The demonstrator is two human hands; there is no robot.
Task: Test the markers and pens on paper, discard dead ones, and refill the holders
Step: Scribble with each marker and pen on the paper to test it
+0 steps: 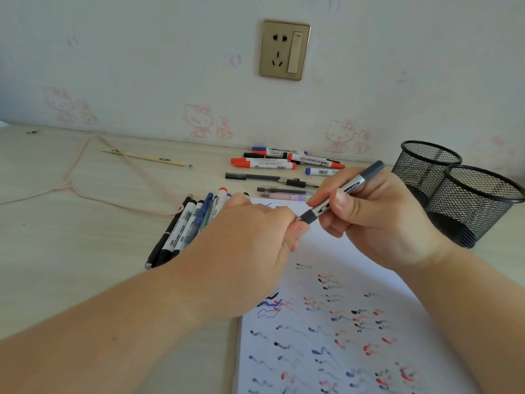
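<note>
Mesh holders (454,191) right; bare desk (85,251) left.

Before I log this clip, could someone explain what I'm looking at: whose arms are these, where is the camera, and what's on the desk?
There is no machine here. One wide camera worn on a person's head looks down at their bare hands. The right hand grips a grey-capped marker with a white barrel; the fingers of the left hand pinch its lower end, whose cap or tip is hidden. Below lies white paper covered in red, blue and black test squiggles. On the pale wooden desk a bundle of dark pens and markers lies left of the paper, and red- and blue-capped whiteboard markers lie near the wall. Two black wire-mesh holders stand at right; nothing shows inside them.
</note>
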